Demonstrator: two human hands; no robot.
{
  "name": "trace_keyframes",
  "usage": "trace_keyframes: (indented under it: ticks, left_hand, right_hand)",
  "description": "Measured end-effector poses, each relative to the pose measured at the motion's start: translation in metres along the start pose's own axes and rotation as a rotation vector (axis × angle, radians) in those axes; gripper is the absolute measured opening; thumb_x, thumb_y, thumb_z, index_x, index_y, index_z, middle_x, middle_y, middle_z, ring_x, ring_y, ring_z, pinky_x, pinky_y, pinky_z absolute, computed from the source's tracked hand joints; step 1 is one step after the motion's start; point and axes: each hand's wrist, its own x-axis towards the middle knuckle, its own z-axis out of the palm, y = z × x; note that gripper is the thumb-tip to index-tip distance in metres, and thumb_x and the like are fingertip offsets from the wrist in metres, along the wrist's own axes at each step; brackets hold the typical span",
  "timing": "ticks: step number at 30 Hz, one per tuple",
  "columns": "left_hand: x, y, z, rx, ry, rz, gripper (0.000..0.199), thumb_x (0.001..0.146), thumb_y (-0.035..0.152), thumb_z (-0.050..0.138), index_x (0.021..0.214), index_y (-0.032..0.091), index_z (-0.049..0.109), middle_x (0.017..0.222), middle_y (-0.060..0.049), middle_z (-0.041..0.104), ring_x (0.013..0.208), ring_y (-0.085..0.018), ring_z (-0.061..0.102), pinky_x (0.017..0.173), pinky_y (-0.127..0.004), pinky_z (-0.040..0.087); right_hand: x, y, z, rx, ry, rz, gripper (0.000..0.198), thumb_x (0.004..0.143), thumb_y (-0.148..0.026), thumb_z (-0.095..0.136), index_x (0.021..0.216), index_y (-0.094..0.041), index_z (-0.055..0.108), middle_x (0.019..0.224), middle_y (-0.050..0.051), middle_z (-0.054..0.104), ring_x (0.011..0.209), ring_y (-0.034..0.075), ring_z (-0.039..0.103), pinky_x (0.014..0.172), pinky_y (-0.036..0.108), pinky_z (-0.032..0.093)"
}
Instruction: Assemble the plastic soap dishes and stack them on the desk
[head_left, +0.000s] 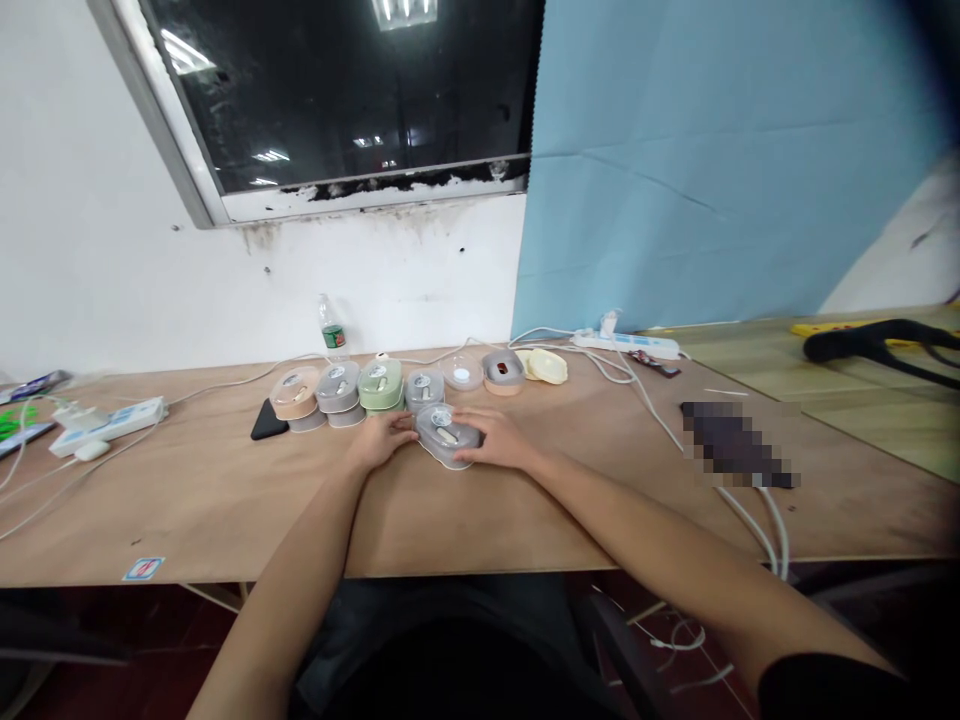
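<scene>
A grey oval box with a clear lid (pixel 448 436) sits on the table in front of me, a small pale piece showing on its lid. My right hand (pixel 499 438) grips its right side, fingers over the far edge and thumb at the near side. Against its left edge rest the bent fingers of my left hand (pixel 386 438). Right behind stands another grey lidded box (pixel 425 387). To the left are stacked boxes: a green one (pixel 382 382), a grey one (pixel 339 386) and a peach one (pixel 295 392).
Behind lie a clear lid (pixel 463 373), an open grey-and-peach box (pixel 503 371) and cream parts (pixel 547 366). A bottle (pixel 331 325) stands by the wall, a black phone (pixel 268 421) left of the boxes. Power strips (pixel 112 425) and white cables lie at both sides.
</scene>
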Motion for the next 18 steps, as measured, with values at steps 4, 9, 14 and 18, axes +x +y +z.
trace_keyframes:
  ticks: [4, 9, 14, 18]
  left_hand:
    - [-0.0012, 0.0023, 0.0025, -0.035, -0.01, 0.011, 0.062, 0.075, 0.048, 0.072, 0.128, 0.02, 0.056, 0.117, -0.009, 0.067, 0.097, -0.026, 0.067, 0.084, -0.037, 0.053]
    - [-0.0015, 0.003, 0.0071, -0.141, -0.068, -0.007, 0.072, 0.074, 0.05, 0.072, 0.135, 0.019, 0.049, 0.122, -0.01, 0.064, 0.101, -0.027, 0.065, 0.074, -0.033, 0.057]
    - [-0.0002, -0.0012, 0.0037, -0.201, -0.124, -0.119, 0.078, 0.07, 0.053, 0.074, 0.135, 0.018, 0.049, 0.111, -0.012, 0.069, 0.071, -0.022, 0.068, 0.057, -0.033, 0.056]
    - [0.0002, -0.0018, -0.0018, -0.155, -0.069, -0.023, 0.075, 0.059, 0.048, 0.083, 0.123, 0.016, 0.06, 0.114, -0.011, 0.068, 0.102, -0.028, 0.065, 0.084, -0.036, 0.055]
  right_hand:
    - [-0.0002, -0.0059, -0.0021, -0.037, -0.014, 0.037, 0.071, 0.061, -0.061, 0.075, 0.12, -0.024, 0.064, 0.135, 0.009, 0.055, 0.122, 0.033, 0.052, 0.106, 0.048, 0.039]
    - [-0.0015, -0.0103, -0.0044, -0.061, -0.099, 0.028, 0.076, 0.064, -0.063, 0.072, 0.127, -0.025, 0.056, 0.133, 0.01, 0.056, 0.123, 0.033, 0.05, 0.104, 0.049, 0.039]
    - [-0.0026, -0.0072, -0.008, 0.003, -0.16, -0.01, 0.077, 0.064, -0.06, 0.074, 0.129, -0.026, 0.053, 0.14, 0.009, 0.049, 0.125, 0.031, 0.05, 0.105, 0.047, 0.038]
    - [-0.0024, -0.0063, -0.0105, 0.099, -0.162, -0.049, 0.074, 0.061, -0.051, 0.078, 0.126, -0.025, 0.053, 0.141, 0.009, 0.048, 0.126, 0.03, 0.049, 0.104, 0.046, 0.038]
